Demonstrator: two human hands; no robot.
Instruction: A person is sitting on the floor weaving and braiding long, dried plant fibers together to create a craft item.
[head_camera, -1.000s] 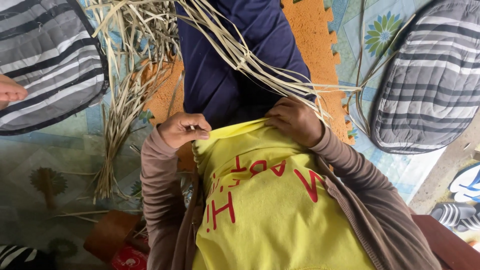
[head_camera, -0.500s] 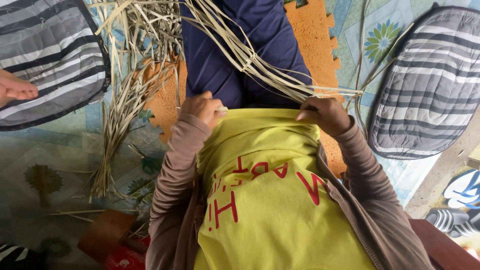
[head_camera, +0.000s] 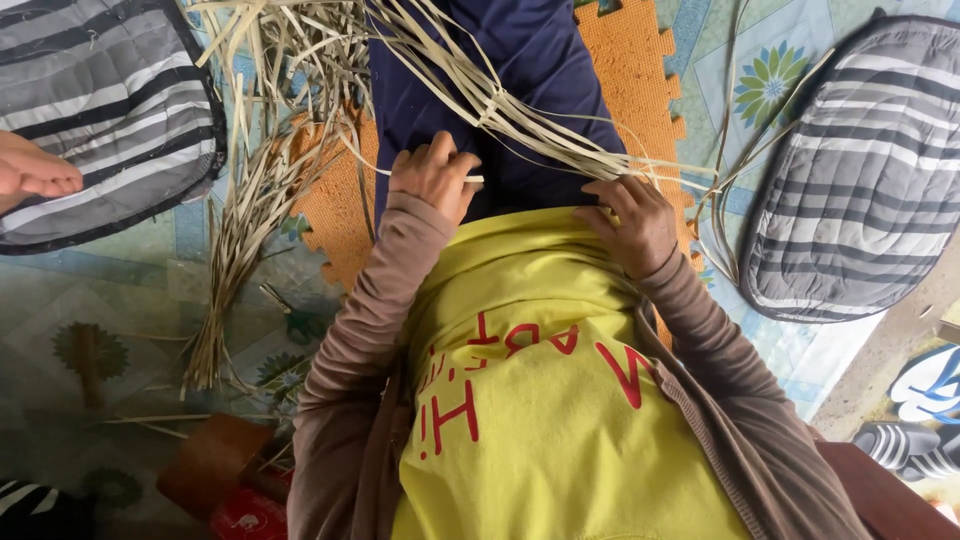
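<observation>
Palm-leaf strips (head_camera: 520, 120) fan across lap. Left hand (head_camera: 432, 175) pinches one strip, apparently; right hand (head_camera: 630, 220) spread flat by bundle. Step: sorting strips. Next needs single strip teased free.

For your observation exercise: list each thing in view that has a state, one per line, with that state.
Left hand: fingers spread, pinching one pale strip.
Right hand: flat on the shirt hem.
Strip bundle: loose, draped across the lap.
Strip pile: scattered on the mat.
Cushions: lying flat.
</observation>
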